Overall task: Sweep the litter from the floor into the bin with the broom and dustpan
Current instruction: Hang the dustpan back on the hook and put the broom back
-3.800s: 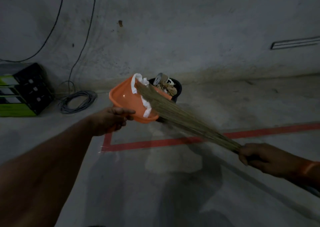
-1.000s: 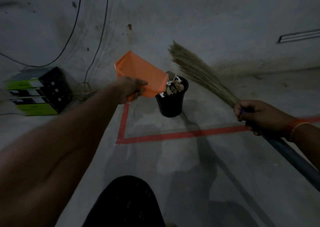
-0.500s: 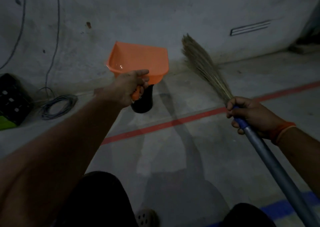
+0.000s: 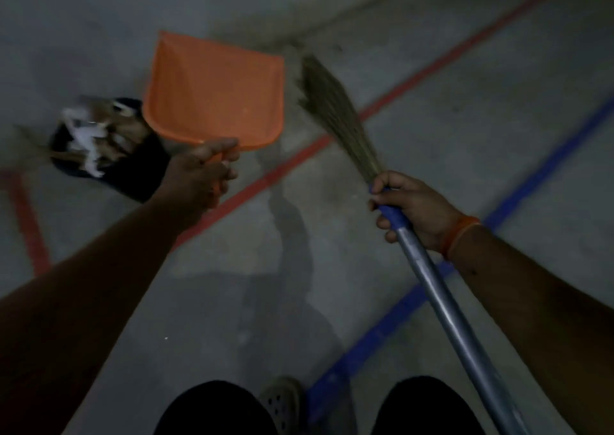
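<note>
Dustpan (image 4: 216, 92) gripped by left hand (image 4: 199, 172), broom (image 4: 335, 109) by right hand (image 4: 412, 208); bin (image 4: 109, 155) full; pan best kept level, lowered flat for next sweep.

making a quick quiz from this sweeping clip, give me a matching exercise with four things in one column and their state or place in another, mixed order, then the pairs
Things
1. dustpan
2. broom
3. bin
4. blue floor line

States or places
A. black, filled with paper litter, standing on the floor
B. runs under the broom's metal handle, near the person's feet
C. orange, looks empty, held up by the left hand
D. bristles lifted off the floor, gripped at the blue collar by the right hand

Pairs: 1-C, 2-D, 3-A, 4-B
</note>
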Available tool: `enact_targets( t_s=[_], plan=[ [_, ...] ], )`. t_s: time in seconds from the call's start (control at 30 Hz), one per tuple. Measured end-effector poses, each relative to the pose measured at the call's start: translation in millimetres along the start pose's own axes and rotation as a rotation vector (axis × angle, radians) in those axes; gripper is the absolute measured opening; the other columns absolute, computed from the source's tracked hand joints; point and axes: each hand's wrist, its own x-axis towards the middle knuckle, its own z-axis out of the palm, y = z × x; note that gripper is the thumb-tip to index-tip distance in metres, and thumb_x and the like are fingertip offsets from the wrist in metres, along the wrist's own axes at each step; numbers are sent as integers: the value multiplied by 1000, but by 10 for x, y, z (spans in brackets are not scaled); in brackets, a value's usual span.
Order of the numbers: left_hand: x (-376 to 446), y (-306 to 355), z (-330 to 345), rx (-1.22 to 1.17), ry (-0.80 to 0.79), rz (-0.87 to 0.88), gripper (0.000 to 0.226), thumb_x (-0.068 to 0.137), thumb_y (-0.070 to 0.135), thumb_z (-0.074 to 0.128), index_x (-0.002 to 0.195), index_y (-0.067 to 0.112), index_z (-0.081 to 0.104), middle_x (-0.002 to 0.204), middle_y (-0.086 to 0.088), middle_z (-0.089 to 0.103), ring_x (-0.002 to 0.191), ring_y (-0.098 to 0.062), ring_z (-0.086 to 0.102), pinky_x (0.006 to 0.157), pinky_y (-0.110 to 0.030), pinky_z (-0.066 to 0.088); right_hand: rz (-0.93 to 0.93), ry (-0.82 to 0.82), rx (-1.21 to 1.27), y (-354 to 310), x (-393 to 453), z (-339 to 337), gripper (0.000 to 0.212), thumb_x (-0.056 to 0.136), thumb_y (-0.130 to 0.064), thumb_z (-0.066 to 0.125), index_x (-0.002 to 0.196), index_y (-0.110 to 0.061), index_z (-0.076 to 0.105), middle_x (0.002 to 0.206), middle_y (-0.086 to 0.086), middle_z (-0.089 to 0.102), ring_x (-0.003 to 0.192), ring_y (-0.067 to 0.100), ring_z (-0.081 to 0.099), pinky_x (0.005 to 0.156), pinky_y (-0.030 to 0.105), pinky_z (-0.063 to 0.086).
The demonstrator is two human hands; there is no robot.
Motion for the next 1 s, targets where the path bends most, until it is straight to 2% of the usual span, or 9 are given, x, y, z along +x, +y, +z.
enact_targets(
  t_s=[0.1, 0.17, 0.27, 0.4, 0.57, 0.67, 0.8, 1.0],
  plan=[
    [-117, 371, 339, 82, -128, -9, 36, 102, -1, 46, 127, 20, 59, 103, -1, 61, 58, 0, 58, 40, -13, 35, 70, 93, 97, -176, -556, -89, 24, 94, 0, 48, 85, -21, 54, 79, 11, 53, 47, 19, 46, 46, 23, 41],
    [-283, 741, 558, 63, -222, 0, 37, 101, -3, 46, 131, 15, 58, 110, 0, 61, 69, -3, 60, 50, -14, 43, 112, 146, 152, -410, -998, -114, 23, 94, -1, 48, 85, -21, 54, 80, 11, 54, 48, 18, 47, 47, 23, 42],
    [-584, 1389, 831, 45, -332, -25, 38, 100, 0, 51, 120, 28, 67, 113, 2, 66, 74, -5, 62, 57, -16, 47, 158, 232, 239, -816, -1632, -43, 22, 94, -1, 48, 85, -20, 54, 79, 11, 54, 48, 18, 47, 46, 23, 42],
    [-1105, 2396, 1165, 47, -493, -72, 41, 98, -4, 51, 115, 28, 68, 104, 10, 68, 73, -4, 64, 59, -15, 48, 243, 333, 364, -1465, -2489, 158, 22, 93, -1, 46, 84, -20, 53, 77, 11, 53, 47, 18, 46, 45, 22, 42],
    [-1571, 3297, 1380, 67, -667, -130, 42, 97, -6, 52, 116, 27, 70, 106, 5, 70, 75, -9, 67, 59, -18, 49, 309, 408, 531, -2092, -3368, 337, 22, 94, -3, 44, 84, -20, 53, 79, 12, 52, 49, 19, 45, 45, 22, 41],
    [-1667, 3664, 1479, 113, -779, -140, 43, 97, -6, 51, 119, 26, 70, 110, 0, 69, 78, -11, 67, 62, -21, 48, 338, 505, 532, -2272, -3751, 365, 21, 94, -5, 46, 83, -21, 55, 80, 12, 52, 48, 20, 46, 46, 23, 42],
    [-1623, 4040, 1658, 113, -806, -116, 42, 97, -6, 52, 118, 26, 70, 110, -1, 68, 77, -10, 67, 61, -22, 48, 319, 617, 507, -2443, -4106, 265, 23, 95, -7, 46, 80, -22, 56, 81, 13, 52, 49, 21, 48, 47, 26, 44],
    [-1453, 4315, 2099, 37, -725, -153, 40, 97, -6, 52, 123, 21, 68, 110, 0, 67, 77, -9, 67, 58, -19, 49, 246, 700, 475, -2712, -4182, -109, 21, 95, -5, 46, 83, -20, 56, 81, 13, 53, 51, 23, 48, 50, 28, 42]
  ],
)
